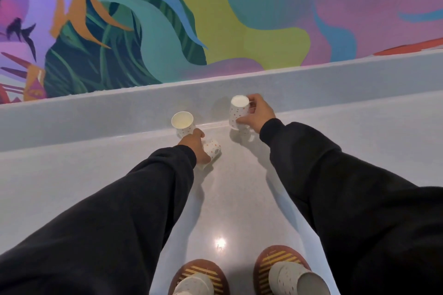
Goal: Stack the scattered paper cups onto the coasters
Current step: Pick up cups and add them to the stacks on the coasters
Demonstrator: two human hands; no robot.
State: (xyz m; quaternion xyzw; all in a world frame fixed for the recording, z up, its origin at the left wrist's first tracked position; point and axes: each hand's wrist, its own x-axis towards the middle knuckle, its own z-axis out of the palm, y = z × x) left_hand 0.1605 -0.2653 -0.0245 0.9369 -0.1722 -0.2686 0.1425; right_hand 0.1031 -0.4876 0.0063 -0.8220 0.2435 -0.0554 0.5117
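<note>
- Surface point(239, 199): pale grey, glossy and faintly speckled, with a bright glint of light near the front and a raised back ledge under a wall mural point(215, 7) of flat purple, green, teal and orange shapes.
- Coasters: two round brown discs with yellow stripes at the near edge — left coaster point(199, 268) and right coaster point(275, 258) — each carrying white dotted paper cups point(291, 275); the exact count per stack is hard to tell.
- Loose cups: thin white paper, tapered, sprinkled with small coloured dots. One open cup point(182, 123) stands upright by the ledge.
- Left hand point(195, 145), in a black sleeve, is curled down around a tipped cup point(212, 148) lying on the surface, just beside the open one.
- Right hand point(259, 112) is clamped on a raised cup point(238, 112) held base-up — fingers wrapped round its side, above another cup point(247, 133) partly hidden below.
</note>
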